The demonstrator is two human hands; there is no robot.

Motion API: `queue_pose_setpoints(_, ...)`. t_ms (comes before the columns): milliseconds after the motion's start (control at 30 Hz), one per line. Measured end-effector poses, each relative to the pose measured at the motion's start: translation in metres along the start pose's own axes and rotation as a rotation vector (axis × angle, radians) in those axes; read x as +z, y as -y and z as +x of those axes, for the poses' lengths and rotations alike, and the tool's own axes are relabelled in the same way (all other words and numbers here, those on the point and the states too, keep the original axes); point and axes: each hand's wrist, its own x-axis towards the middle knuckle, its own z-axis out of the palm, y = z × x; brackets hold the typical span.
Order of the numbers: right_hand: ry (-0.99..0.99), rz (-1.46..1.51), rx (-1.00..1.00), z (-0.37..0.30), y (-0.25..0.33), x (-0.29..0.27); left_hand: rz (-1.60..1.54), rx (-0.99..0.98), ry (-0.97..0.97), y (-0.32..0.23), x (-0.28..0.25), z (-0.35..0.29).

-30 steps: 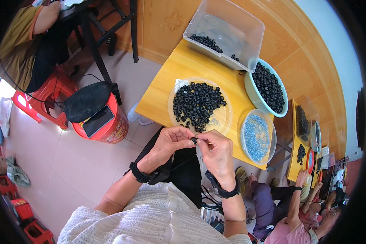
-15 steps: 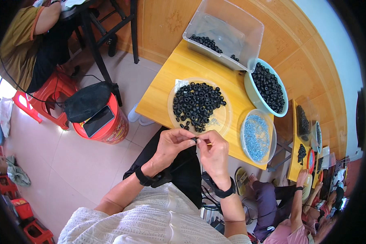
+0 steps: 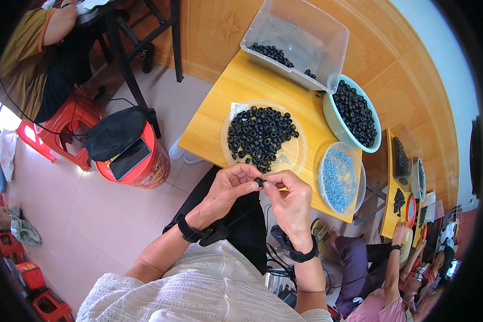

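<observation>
Yellow table [image 3: 206, 129]; left hand [image 3: 225, 188] pinches black piece [image 3: 259, 182]; right hand [image 3: 290, 202] alongside, grip unclear; black pile [image 3: 260, 133] beyond both.

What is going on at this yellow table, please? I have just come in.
A person pinches one small black piece in the left hand, with the right hand's fingertips close against it; whether they hold something else is too small to tell. On the yellow table, a round tray holds a heap of similar pieces, and small blue pieces fill a bowl nearby. A basin contains more black pieces.
</observation>
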Motion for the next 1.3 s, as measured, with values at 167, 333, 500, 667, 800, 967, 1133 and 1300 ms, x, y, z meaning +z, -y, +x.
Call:
queue_pose_setpoints(167, 0.036, -0.170, -0.027, 0.001, 0.001, -0.002, 0.106, -0.017, 0.004, -0.002, 0.000, -0.002)
queue_pose_setpoints(333, 0.019, -0.321, -0.104, -0.003, 0.004, 0.003, 0.147, -0.016, 0.015, -0.002, 0.000, -0.002)
queue_pose_setpoints(500, -0.036, -0.426, -0.162, -0.005, 0.001, 0.009, 0.216, 0.031, -0.026, 0.000, 0.004, -0.003)
queue_pose_setpoints(667, -0.032, -0.277, -0.163, -0.003, -0.010, 0.009, 0.166, 0.027, -0.023, -0.003, 0.002, -0.002)
queue_pose_setpoints(800, -0.024, 0.214, 0.025, -0.002, -0.011, 0.004, -0.251, -0.070, 0.045, -0.003, -0.003, 0.000)
queue_pose_setpoints(967, -0.045, 0.244, 0.025, 0.001, 0.000, -0.005, -0.548, -0.172, 0.085, 0.003, -0.008, 0.001)
queue_pose_setpoints(1133, -0.031, 0.022, -0.065, 0.004, 0.012, -0.005, -0.517, -0.188, 0.068, 0.005, -0.007, 0.000)
queue_pose_setpoints(1300, 0.006, -0.045, -0.091, 0.007, 0.018, -0.003, -0.513, -0.202, 0.075, 0.004, -0.009, -0.001)
